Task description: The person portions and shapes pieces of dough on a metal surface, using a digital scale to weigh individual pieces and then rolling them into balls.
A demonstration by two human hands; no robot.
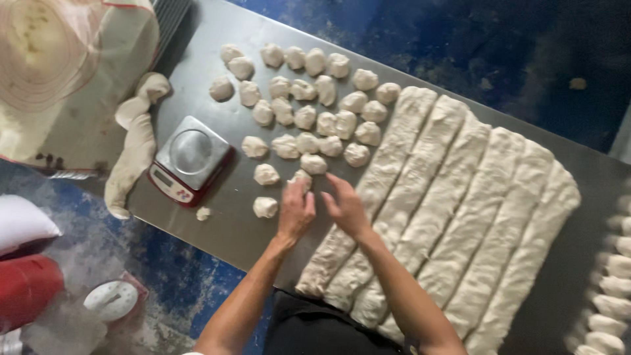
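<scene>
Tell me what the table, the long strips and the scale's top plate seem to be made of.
Table: likely stainless steel, a dull grey sheet with a soft sheen. Long strips: raw dough, pale, matte and floury, with lumpy edges, like the small dough pieces. Scale's top plate: brushed metal by its look, round and reflective; the scale's red base looks like plastic, though that is less sure.

Matt, floury dough logs (453, 217) are laid on a smooth, dull metal surface (223, 217); the scale (189, 160) is topped by shiny steel.
</scene>
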